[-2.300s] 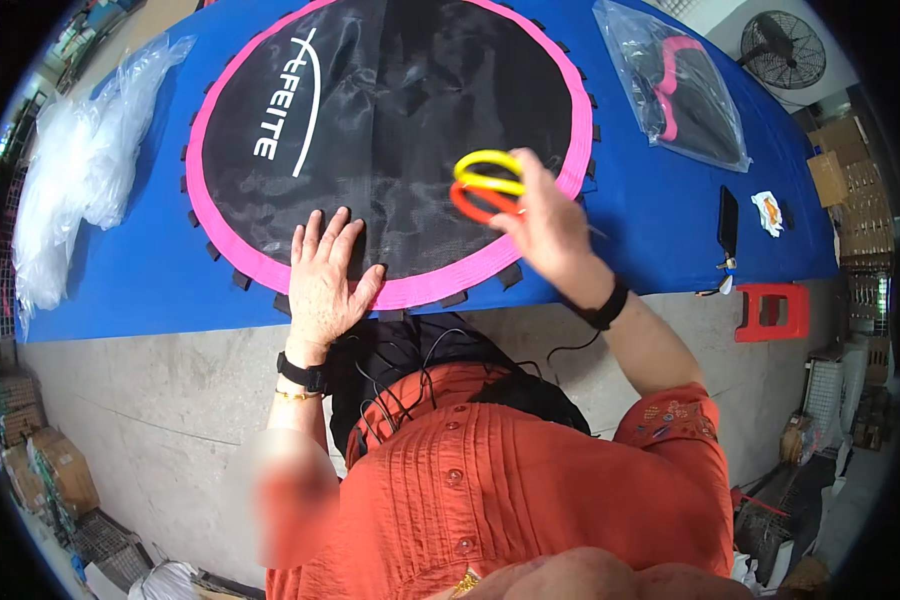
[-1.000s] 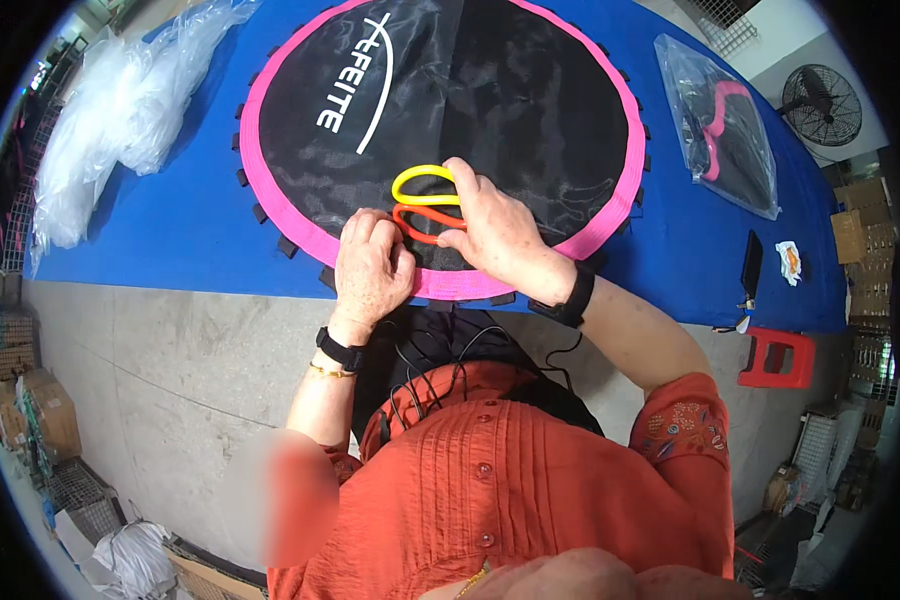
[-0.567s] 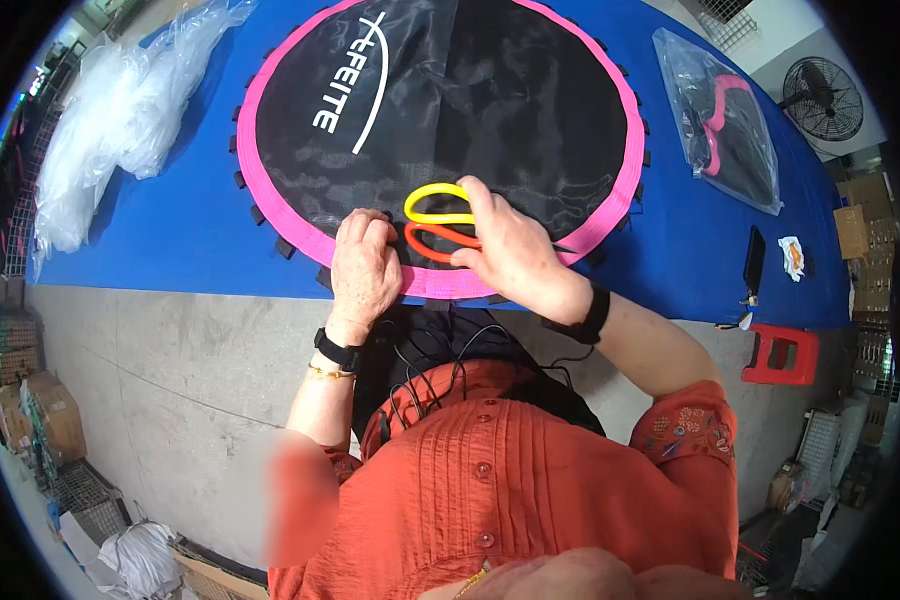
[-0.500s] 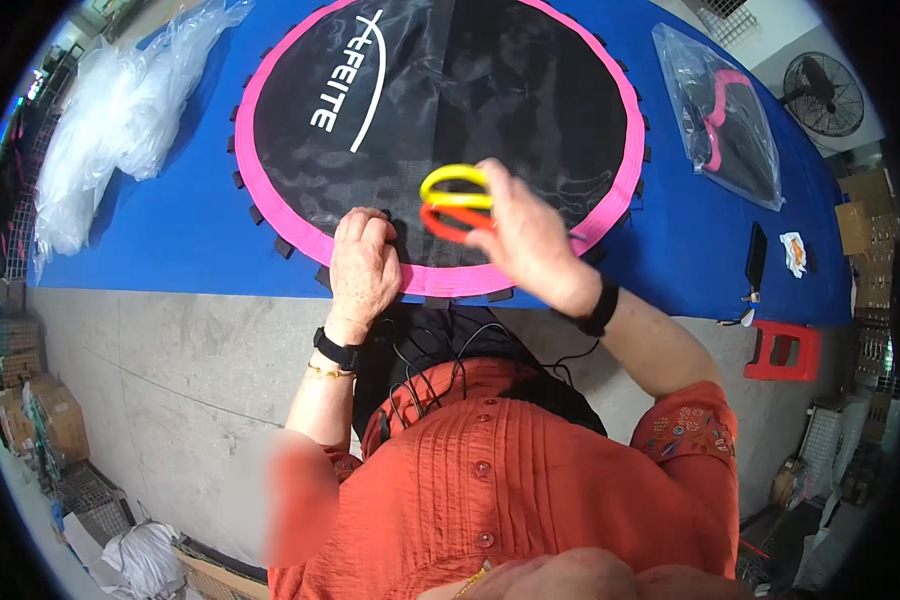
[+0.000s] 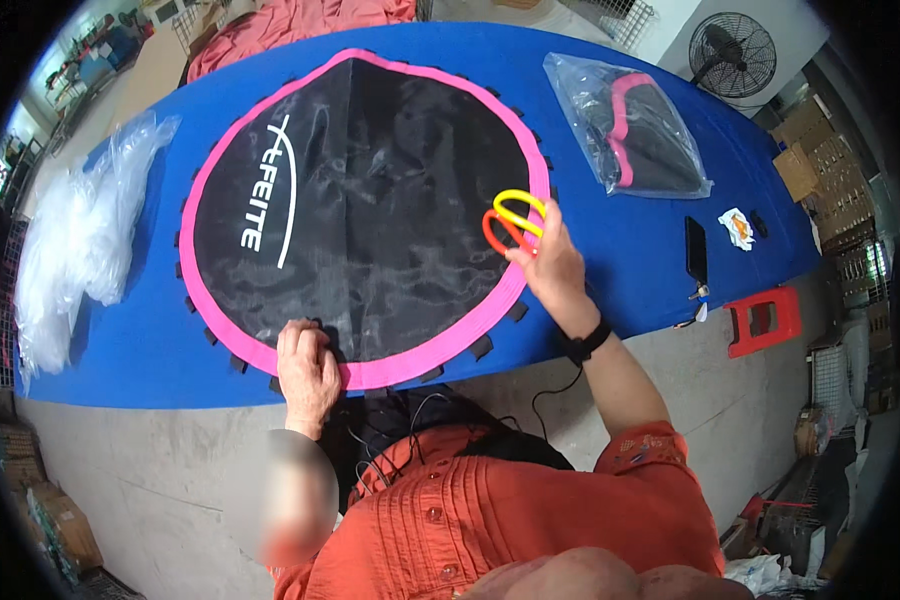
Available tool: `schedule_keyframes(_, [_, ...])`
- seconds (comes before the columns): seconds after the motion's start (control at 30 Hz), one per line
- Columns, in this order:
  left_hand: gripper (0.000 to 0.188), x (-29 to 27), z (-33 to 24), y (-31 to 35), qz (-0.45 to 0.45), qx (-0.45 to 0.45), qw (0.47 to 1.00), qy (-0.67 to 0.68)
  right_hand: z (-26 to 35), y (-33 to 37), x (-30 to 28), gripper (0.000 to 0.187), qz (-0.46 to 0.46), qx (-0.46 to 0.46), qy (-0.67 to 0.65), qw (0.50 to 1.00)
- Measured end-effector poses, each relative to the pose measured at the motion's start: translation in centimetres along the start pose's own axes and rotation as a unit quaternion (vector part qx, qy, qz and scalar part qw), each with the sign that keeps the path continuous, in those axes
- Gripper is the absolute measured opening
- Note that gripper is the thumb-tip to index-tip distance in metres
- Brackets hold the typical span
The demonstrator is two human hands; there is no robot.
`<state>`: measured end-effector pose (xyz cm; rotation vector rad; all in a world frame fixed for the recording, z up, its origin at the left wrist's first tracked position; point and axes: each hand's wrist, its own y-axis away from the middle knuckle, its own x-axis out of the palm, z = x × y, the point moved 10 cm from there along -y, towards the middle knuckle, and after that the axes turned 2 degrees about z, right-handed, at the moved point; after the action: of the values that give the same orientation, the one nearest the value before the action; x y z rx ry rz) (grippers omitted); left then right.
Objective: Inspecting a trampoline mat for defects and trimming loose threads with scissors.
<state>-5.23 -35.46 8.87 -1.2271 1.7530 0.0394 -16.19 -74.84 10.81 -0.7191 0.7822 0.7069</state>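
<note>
While the pink rim of the round black mat [image 5: 370, 200] is pinched by the curled fingers of the left hand [image 5: 308, 372], yellow and orange scissors [image 5: 511, 222] are gripped by the right hand [image 5: 552, 268] farther along, over the blue table [image 5: 620, 250].

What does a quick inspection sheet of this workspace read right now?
Surface: blue table, long.
Job's things: round black mat with pink rim lying flat; yellow and orange scissors.
Clutter: clear plastic bags at left; bagged pink and black item; dark phone.
Hands: left hand presses the mat's near rim; right hand holds the scissors.
Cables: thin black cable near the right forearm.
Surroundings: red stool, floor fan, cardboard boxes.
</note>
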Motion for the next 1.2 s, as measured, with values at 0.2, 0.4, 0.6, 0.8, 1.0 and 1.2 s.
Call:
schedule_keyframes(0.2, [0.021, 0.0, 0.0, -0.1, 0.003, -0.008, 1.000, -0.004, 1.4, 2.9, 0.2, 0.102, 0.044, -0.043, -0.107, 0.992])
schedule_keyframes(0.4, [0.018, -0.6, 0.3, -0.1, -0.009, -0.016, 1.000, -0.008, 1.3, 2.8, 0.7, 0.098, 0.086, -0.016, -0.190, 0.978])
schedule_keyframes(0.6, [0.017, -0.2, 0.3, -0.4, -0.005, -0.017, 1.000, 0.014, 0.0, 2.0, 0.7, 0.092, 0.122, 0.008, -0.259, 0.958])
schedule_keyframes(0.8, [0.018, -0.2, 0.4, 0.2, -0.027, -0.003, 1.000, 0.005, -0.5, 1.9, 1.6, 0.094, 0.156, 0.018, -0.323, 0.933])
schedule_keyframes(1.0, [0.020, 0.0, 0.4, 0.1, 0.006, -0.034, 0.999, 0.010, -1.8, 1.6, 1.8, 0.108, 0.197, 0.065, -0.143, 0.968])
schedule_keyframes(1.2, [0.017, 0.1, 0.3, 0.0, -0.005, -0.009, 1.000, 0.002, -1.9, 1.6, 1.6, 0.110, 0.206, 0.078, -0.160, 0.962])
